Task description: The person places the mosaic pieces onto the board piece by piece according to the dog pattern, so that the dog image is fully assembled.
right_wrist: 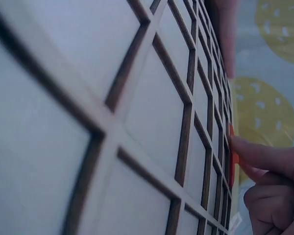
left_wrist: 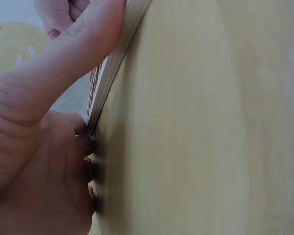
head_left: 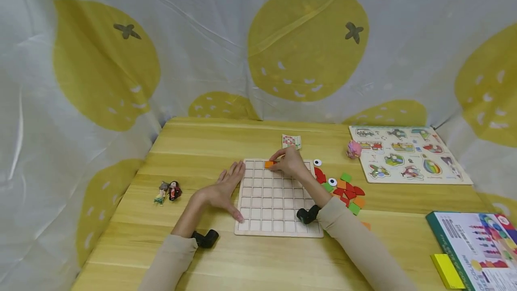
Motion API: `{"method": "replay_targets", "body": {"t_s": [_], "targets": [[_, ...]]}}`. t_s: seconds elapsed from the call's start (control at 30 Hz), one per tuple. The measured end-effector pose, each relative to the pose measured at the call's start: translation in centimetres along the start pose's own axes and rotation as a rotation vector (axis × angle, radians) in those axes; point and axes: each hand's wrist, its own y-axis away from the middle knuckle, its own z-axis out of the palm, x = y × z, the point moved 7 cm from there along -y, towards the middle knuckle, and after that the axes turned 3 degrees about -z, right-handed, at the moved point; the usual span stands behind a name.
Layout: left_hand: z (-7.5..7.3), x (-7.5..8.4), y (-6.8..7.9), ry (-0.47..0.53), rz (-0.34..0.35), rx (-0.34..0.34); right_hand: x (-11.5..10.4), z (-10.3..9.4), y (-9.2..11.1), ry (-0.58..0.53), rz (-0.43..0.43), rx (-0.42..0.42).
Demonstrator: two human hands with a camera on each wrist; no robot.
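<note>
A pale wooden grid board (head_left: pixel 268 202) lies on the table between the hands. The left hand (head_left: pixel 223 191) is spread along its left side, fingertips by the upper left edge and thumb (left_wrist: pixel 83 44) over the lower left corner. At the board's top row, the right hand (head_left: pixel 290 162) pinches a small orange square tile (head_left: pixel 269 164) between thumb and finger. A bit of red (right_wrist: pixel 232 169) shows right beside that tile, partly hidden by the fingers. In the right wrist view the other right-hand fingers (right_wrist: pixel 272 208) are curled in.
Right of the board lies a loose pile of red, orange and green tiles (head_left: pixel 349 193) with white eye discs (head_left: pixel 332 182). Farther off are a pattern card (head_left: pixel 291 141), a pink figure (head_left: pixel 354 149) and a picture puzzle (head_left: pixel 404 160). A box (head_left: pixel 476 246) and two small dolls (head_left: pixel 174 191) flank the table.
</note>
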Motion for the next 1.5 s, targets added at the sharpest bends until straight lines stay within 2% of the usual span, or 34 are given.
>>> {"method": "replay_targets", "body": {"t_s": [0.23, 0.47, 0.57, 0.67, 0.8, 0.9, 1.07, 1.3, 1.5], "targets": [[-0.2, 0.1, -0.1, -0.004, -0.009, -0.004, 0.0, 0.0, -0.5, 0.034, -0.028, 0.032], [-0.2, 0.1, -0.4, -0.002, -0.013, -0.009, -0.4, -0.1, -0.5, 0.035, -0.071, -0.076], [-0.2, 0.2, -0.5, -0.004, -0.005, -0.013, -0.5, -1.7, 0.5, 0.043, -0.105, -0.089], [-0.2, 0.2, -0.5, 0.012, 0.003, -0.014, 0.3, -4.7, 1.9, 0.062, -0.114, -0.052], [-0.3, 0.0, -0.1, 0.032, -0.008, -0.013, 2.6, -8.4, 3.7, 0.115, -0.07, -0.01], [-0.4, -0.2, 0.2, 0.035, -0.019, -0.014, 4.7, -10.3, 4.7, 0.15, -0.03, -0.004], [-0.6, -0.5, 0.5, 0.051, -0.022, -0.007, 6.6, -11.3, 5.0, 0.165, 0.01, 0.019], [-0.4, -0.6, 0.2, 0.034, 0.009, -0.01, 7.4, -10.6, 4.2, 0.066, 0.076, 0.053], [-0.1, 0.0, -0.4, 0.024, 0.017, -0.024, 8.6, -12.5, 4.9, 0.148, 0.095, 0.119]]}}
